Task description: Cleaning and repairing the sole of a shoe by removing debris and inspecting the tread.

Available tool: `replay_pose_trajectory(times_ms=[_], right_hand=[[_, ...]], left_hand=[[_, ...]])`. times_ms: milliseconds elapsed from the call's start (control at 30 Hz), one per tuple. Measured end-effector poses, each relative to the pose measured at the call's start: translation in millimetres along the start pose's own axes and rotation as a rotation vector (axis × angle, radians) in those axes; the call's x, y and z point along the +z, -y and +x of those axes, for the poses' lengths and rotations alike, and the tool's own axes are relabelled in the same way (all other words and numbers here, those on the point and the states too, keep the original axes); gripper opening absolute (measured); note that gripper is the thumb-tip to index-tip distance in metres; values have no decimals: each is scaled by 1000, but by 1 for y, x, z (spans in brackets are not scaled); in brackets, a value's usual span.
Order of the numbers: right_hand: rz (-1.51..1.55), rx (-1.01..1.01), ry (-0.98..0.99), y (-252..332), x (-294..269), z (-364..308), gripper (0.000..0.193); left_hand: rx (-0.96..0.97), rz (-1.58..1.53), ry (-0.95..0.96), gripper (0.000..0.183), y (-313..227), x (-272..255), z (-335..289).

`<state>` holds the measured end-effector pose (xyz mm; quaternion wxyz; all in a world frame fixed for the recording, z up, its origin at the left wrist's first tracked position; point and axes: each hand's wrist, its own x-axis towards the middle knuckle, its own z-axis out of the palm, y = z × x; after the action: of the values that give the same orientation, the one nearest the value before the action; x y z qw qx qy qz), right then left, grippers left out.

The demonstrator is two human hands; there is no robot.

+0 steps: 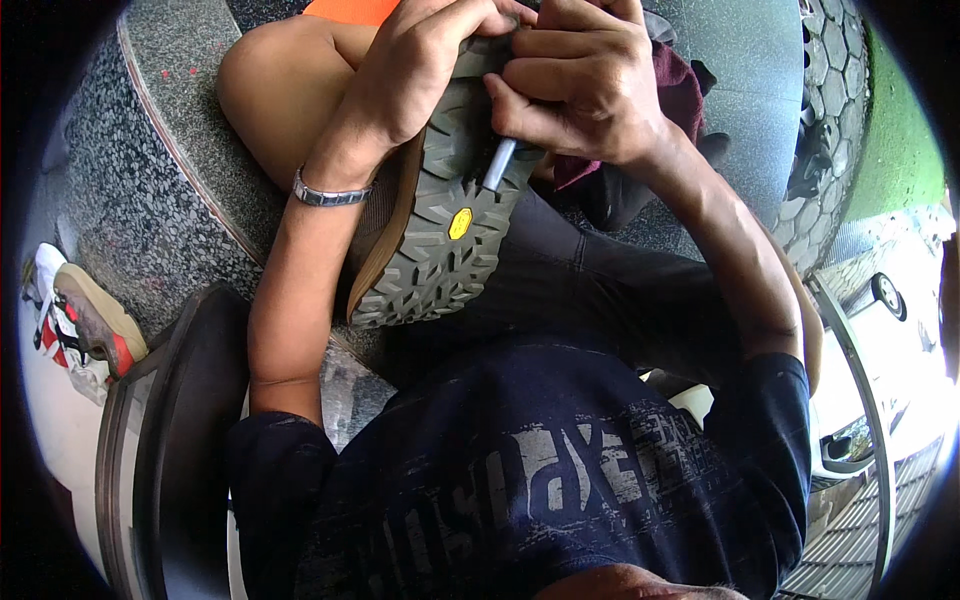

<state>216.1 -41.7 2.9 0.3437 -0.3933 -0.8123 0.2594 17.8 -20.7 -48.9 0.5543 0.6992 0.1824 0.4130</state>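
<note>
A shoe or boot [430, 250] with a dark lugged sole and a small yellow mark lies sole-up in front of me, above my lap. My left hand [425, 65] wraps round the far end of the sole, its fingertips meeting those of my other hand there. In my closed right hand [585, 85] is a slim grey rod-shaped tool [499, 166]. One end of it sticks out below the fist over the sole; its other end is hidden by the fingers.
Maroon cloth [678, 95] lies beyond my right hand, and something orange [350, 9] shows at the far edge. At the left are a grey-and-red shoe [98, 312] and a black chair part [190, 440]. A metal rail [865, 400] stands at the right.
</note>
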Motion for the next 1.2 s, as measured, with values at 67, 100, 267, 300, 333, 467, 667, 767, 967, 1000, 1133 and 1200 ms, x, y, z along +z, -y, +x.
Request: replay_pose_trajectory(times_ms=[67, 100, 267, 300, 333, 467, 667, 767, 967, 1000, 1133, 1200], right_hand=[[-146, -750, -431, -37, 20, 9, 36], [-183, -774, -419, -41, 20, 5, 37], [-268, -841, -416, -37, 17, 8, 36], [-313, -884, -427, -37, 15, 10, 35], [-350, -923, -439, -33, 14, 11, 34], [-42, -281, 17, 29, -33, 11, 36], [250, 576, -103, -109, -71, -93, 55], [-285, 614, 531, -73, -48, -115, 84], [-210, 711, 473, -44, -35, -119, 40], [-138, 767, 410, -39, -40, -104, 34], [263, 766, -47, 10, -51, -42, 36], [417, 718, -83, 27, -48, -38, 34]], left_hand=[[-391, -166, -71, 36, -9, 3, 3], [-787, -318, -154, 37, -15, 5, 5], [-817, -410, -174, 37, -29, 12, 10], [-818, -392, -172, 37, -30, 11, 11], [-826, -374, -175, 37, -31, 10, 9], [-822, -393, -273, 39, -26, -2, 2], [-925, -776, -222, 43, -61, -2, 30], [-865, -794, -299, 45, -59, -12, 28], [-808, -791, -373, 47, -67, -18, 30], [-798, -837, -405, 47, -66, -18, 28], [-164, -1249, -123, 46, -22, -24, 8], [-755, -556, -553, 41, -44, -38, 1]])
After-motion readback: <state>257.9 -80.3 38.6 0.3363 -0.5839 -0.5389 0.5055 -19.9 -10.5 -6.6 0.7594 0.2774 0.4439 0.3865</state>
